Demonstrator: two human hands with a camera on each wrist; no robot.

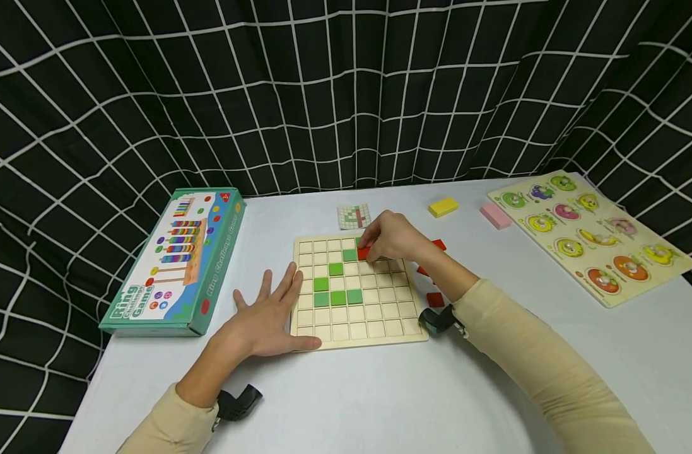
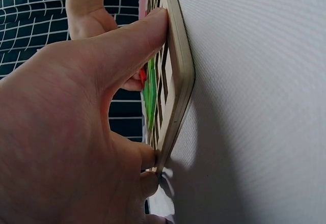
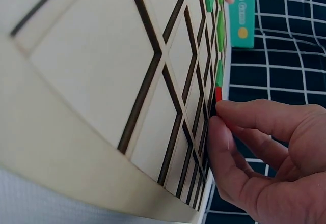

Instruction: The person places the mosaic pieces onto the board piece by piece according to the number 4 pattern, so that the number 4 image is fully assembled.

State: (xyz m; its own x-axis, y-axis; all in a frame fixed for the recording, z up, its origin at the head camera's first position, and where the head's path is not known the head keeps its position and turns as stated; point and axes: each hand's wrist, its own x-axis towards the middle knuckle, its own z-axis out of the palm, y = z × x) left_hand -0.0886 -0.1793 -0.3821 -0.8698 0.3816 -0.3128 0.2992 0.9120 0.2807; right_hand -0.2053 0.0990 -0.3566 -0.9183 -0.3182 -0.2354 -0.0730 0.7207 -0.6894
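Flat on the white table (image 1: 380,403), the left hand (image 1: 269,315) lies with fingers spread and straight, its thumb pressed along the left edge of the pale wooden grid board (image 1: 374,331), steadying it. Farther out, the right hand (image 1: 392,236) pinches a small red square tile (image 1: 363,253) in its fingertips and holds it at a cell in the second row, just beside a green square tile (image 1: 349,255). Six green tiles appear seated; this looks like the first red one. Loose red tiles (image 1: 434,299) wait right of the board, so most cells seem left to fill. A small pattern card (image 1: 354,216) lies behind the board.
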